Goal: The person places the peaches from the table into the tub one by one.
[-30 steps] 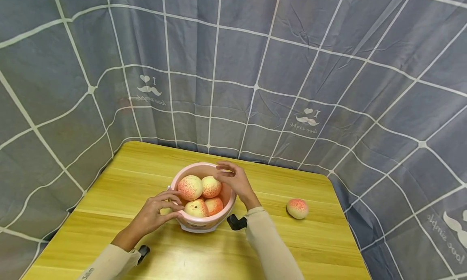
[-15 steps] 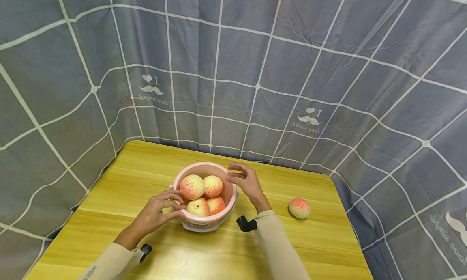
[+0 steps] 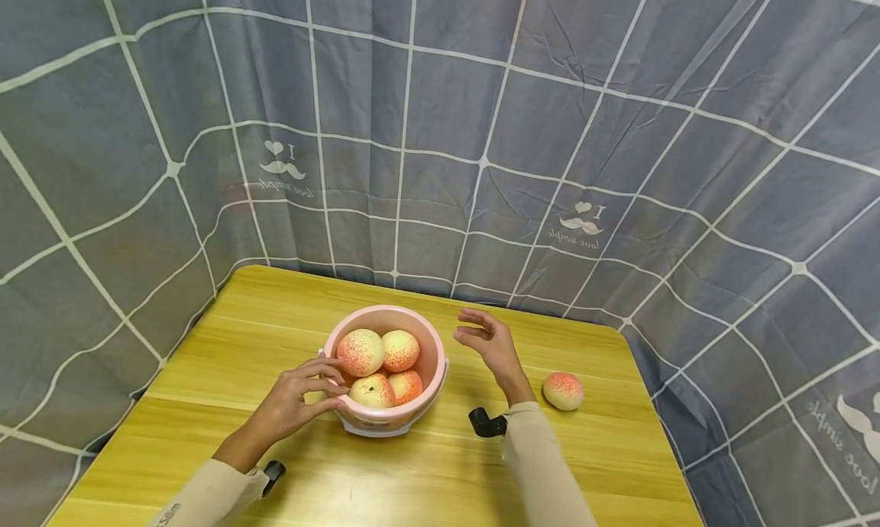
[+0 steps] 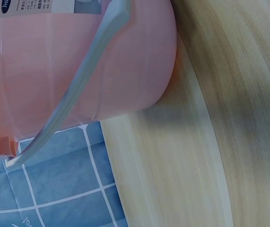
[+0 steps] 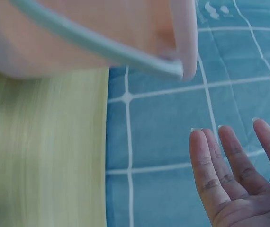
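Observation:
A pink bucket (image 3: 382,414) with a pale handle (image 4: 76,87) stands on the table, holding several peaches (image 3: 360,352) with red speckles. At its left rim my left hand (image 3: 301,396) grips the edge, fingers over the top and thumb at the front. Only a sliver of that hand shows in the left wrist view. My right hand (image 3: 491,347) hovers to the right of the bucket, apart from it and holding nothing. Its fingers (image 5: 237,163) are spread and loosely bent in the right wrist view. One more peach (image 3: 563,391) lies on the table, right of that hand.
The yellow wood-grain table (image 3: 440,473) has its back edge close to a hanging grey-blue checked curtain (image 3: 440,176). The curtain also surrounds the left and right sides. Black wrist mounts (image 3: 486,423) stick out from both sleeves.
My right hand has moved right, from over the bucket's right rim to a spot beside it. The left hand stays at the rim, and the bucket and peaches keep their places.

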A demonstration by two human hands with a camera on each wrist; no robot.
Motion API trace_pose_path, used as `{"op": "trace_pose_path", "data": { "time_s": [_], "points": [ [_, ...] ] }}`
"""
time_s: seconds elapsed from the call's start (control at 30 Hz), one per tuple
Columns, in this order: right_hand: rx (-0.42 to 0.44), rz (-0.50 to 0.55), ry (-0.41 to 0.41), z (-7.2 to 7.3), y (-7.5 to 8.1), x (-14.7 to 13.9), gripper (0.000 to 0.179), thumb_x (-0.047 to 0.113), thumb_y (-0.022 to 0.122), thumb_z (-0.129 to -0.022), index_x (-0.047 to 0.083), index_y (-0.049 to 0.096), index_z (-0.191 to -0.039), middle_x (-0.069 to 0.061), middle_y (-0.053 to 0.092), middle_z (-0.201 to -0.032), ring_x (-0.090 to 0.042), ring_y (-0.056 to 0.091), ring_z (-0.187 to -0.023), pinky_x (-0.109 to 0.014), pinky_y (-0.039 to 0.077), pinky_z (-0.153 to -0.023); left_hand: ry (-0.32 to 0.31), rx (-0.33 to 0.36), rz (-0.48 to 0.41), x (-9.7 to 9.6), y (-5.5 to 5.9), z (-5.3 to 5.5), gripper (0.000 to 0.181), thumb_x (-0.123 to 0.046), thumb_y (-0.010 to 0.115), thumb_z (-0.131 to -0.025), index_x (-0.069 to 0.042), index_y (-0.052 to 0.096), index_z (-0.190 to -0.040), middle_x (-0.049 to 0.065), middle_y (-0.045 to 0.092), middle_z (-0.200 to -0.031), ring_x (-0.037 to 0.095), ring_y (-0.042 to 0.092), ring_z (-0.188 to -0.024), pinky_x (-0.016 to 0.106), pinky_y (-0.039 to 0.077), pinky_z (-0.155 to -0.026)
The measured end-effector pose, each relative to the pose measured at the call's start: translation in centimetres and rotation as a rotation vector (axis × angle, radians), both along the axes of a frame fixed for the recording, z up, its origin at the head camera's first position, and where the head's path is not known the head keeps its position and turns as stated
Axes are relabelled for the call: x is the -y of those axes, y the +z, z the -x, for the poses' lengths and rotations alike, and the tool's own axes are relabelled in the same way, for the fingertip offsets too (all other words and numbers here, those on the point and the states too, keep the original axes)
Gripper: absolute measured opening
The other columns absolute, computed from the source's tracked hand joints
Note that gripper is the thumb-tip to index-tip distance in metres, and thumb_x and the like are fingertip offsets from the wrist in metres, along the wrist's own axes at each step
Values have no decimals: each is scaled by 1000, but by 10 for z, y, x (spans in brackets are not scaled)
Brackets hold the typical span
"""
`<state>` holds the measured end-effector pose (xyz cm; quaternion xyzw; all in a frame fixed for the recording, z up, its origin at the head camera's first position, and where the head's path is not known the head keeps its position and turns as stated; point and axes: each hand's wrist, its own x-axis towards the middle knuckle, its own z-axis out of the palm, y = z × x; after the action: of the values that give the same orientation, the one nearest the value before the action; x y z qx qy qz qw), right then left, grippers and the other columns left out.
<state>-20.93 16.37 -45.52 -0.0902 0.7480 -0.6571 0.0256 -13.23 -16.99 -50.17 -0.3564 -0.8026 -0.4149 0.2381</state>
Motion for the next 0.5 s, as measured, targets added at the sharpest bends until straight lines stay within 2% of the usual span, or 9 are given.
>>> {"op": "trace_pose_path", "data": {
  "time_s": [0.3, 0.5],
  "points": [
    [13, 25, -80, 1, -9, -39, 47, 3, 70, -88, 1, 55, -133, -20, 55, -129, -34, 58, -115, -25, 56, -89, 8, 5, 3, 0, 1, 0, 26, 3, 85, -59, -9, 76, -81, -1, 66, -91, 35, 60, -103, 11, 28, -113],
    [-1, 7, -88, -3, -15, -57, 50, 7, 71, -88, 3, 53, -134, -20, 53, -133, -36, 54, -119, -23, 55, -90, 5, 3, 2, 0, 1, 0, 26, 3, 85, -59, -9, 76, -81, -2, 66, -91, 34, 60, -104, 12, 29, -112]
  ]
}}
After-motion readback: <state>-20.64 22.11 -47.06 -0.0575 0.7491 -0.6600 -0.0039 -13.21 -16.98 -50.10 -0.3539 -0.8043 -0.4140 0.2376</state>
